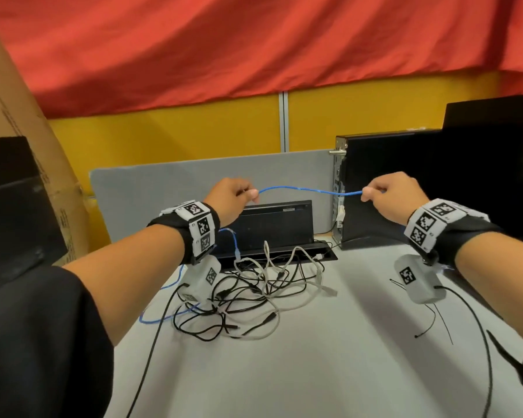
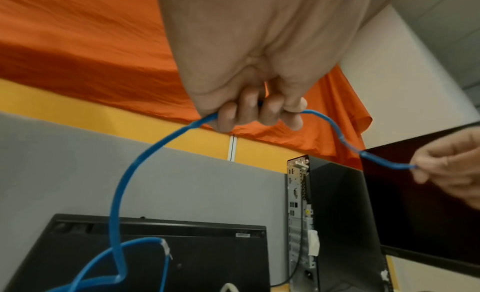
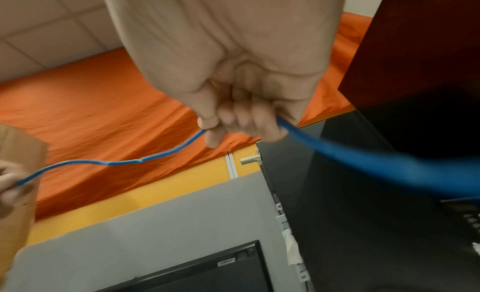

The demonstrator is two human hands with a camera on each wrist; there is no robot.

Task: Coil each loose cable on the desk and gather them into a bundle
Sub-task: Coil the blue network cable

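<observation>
A blue cable [image 1: 308, 190] stretches in the air between my two raised hands. My left hand [image 1: 233, 197] grips it with curled fingers [image 2: 249, 112]; from there the blue cable [image 2: 124, 185] hangs down in a loop towards the desk. My right hand [image 1: 387, 197] grips the other stretch, fingers [image 3: 244, 120] curled round the blue cable [image 3: 363, 159], which runs off past my right wrist. Below my hands a tangle of black and white cables [image 1: 254, 294] lies on the grey desk [image 1: 329, 357]. More blue cable [image 1: 160, 318] lies at the tangle's left side.
A black keyboard [image 1: 272, 227] leans upright against a grey partition [image 1: 175, 182] behind the tangle. A black computer tower [image 1: 384, 188] stands at the right, a dark monitor [image 1: 495, 131] beyond it. A cardboard box [image 1: 21, 131] stands left. Thin black ties [image 1: 435, 321] lie on the desk's right side.
</observation>
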